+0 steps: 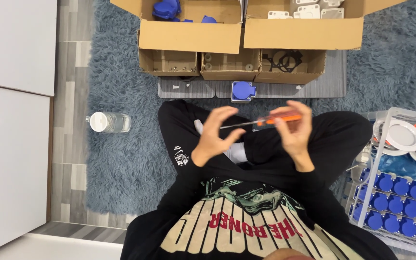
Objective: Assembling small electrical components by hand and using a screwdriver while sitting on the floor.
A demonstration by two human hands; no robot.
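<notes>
Screwdriver (266,121) over the crossed legs, long axis roughly horizontal, shaft tip pointing left. Right hand (294,127) grips its orange handle; left hand (216,135) open, fingers curled, beside the tip. Beyond: blue socket (243,91) on grey mat (314,86), then cardboard boxes (188,36).

The light was bright and even with only soft shadows, the rug (121,159) and boxes (246,33) were sharp, and both hands (215,137) showed motion blur.
</notes>
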